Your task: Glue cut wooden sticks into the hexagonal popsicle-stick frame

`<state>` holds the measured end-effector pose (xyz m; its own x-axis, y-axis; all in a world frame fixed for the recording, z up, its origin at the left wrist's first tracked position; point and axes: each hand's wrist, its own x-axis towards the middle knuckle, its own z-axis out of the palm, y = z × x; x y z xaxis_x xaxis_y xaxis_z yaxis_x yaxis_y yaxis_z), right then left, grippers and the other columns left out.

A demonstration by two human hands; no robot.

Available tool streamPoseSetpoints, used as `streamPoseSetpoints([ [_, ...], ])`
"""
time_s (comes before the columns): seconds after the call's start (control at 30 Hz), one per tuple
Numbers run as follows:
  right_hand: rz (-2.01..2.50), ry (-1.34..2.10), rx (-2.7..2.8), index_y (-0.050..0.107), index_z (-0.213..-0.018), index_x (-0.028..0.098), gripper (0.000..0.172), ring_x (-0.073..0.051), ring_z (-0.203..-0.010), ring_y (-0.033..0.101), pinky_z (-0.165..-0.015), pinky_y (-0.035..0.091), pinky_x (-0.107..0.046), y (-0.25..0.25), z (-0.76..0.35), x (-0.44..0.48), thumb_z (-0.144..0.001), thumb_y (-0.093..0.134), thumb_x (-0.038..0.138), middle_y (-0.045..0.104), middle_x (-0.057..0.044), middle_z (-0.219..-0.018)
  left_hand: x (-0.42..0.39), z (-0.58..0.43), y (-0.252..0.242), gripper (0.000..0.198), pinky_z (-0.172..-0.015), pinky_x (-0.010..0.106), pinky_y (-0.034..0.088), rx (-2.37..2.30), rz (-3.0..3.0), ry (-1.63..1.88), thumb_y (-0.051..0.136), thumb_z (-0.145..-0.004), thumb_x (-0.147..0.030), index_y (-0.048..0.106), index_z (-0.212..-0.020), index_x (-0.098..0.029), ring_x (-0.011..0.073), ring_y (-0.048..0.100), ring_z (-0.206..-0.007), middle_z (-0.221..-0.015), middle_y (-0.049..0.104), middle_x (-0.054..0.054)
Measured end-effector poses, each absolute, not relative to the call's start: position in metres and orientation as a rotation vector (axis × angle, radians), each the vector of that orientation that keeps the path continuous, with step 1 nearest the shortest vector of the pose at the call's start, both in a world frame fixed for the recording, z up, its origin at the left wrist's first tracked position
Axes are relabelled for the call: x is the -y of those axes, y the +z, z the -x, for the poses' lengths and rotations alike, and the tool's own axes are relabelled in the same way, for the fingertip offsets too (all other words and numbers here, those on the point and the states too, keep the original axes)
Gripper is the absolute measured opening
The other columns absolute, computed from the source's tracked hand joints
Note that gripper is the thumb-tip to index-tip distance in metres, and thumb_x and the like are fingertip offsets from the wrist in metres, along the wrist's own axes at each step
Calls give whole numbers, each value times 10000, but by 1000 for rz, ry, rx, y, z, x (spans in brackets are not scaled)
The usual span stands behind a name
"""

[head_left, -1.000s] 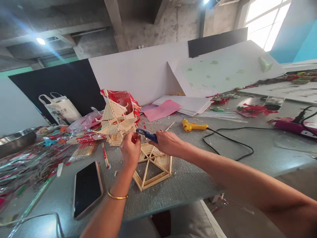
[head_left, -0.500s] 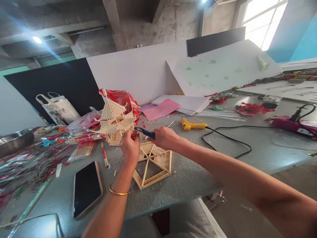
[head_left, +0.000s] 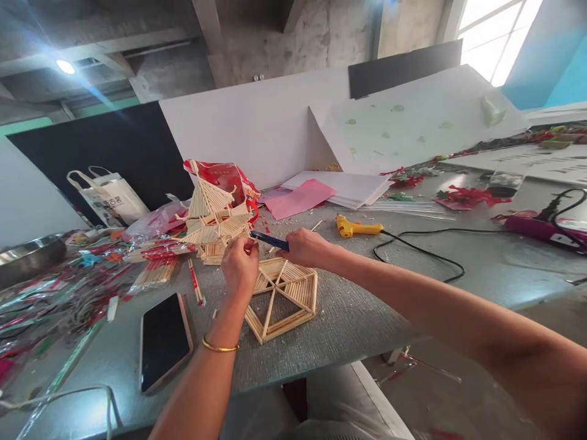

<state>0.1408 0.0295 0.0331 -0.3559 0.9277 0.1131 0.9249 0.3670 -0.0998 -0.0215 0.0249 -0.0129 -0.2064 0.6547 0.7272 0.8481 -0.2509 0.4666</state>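
Nearest, dark phone (head_left: pixel 165 342) flat on grey table (head_left: pixel 358 330), left of the forearms. Beyond it, left hand (head_left: pixel 241 269) raised over hexagonal stick frame (head_left: pixel 284 299), fingertips pinched together on perhaps a short stick (head_left: pixel 251 243), too small to be sure. Just beside, right hand (head_left: pixel 305 247) clenched around blue-handled cutters (head_left: pixel 270 240), tip at the left fingertips. Behind, stick pagoda (head_left: pixel 213 214); farther right, yellow glue gun (head_left: pixel 358 228) with black cord trailing right, then pink paper (head_left: pixel 300 198)
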Motion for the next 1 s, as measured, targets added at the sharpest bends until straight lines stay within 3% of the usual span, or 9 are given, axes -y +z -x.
streamPoseSetpoints([
  [0.17,1607,59,2497,672,-904,104,549,-252,-762,641,-578,423,-278,39,-141,-23,-805,385,561,671,-163,-852,-20,24,-9,103,-684,299,415,1814,1812,-1384,530,-744,-257,611,-740,-195,194,584,-712,-707,626,35],
  [0.37,1516,101,2578,645,-933,78,495,-228,-757,635,-578,388,-264,43,-140,-17,-842,363,474,666,-172,-857,-16,27,-4,169,-684,299,421,1915,1875,-1374,545,-743,-312,659,-771,-191,196,608,-720,-724,664,39],
  [0.77,1500,175,2602,662,-876,67,504,-216,-704,622,-535,346,-259,38,-137,-24,-844,369,476,664,-164,-803,-15,28,0,241,-648,280,413,2099,1957,-1479,558,-716,-356,710,-813,-197,194,627,-706,-736,707,41],
  [1.0,1500,131,2581,642,-894,70,474,-235,-756,637,-576,388,-263,38,-136,-21,-860,371,457,664,-177,-838,-23,33,-8,290,-640,270,428,2110,1975,-1635,577,-687,-402,710,-822,-182,185,630,-701,-722,706,33],
])
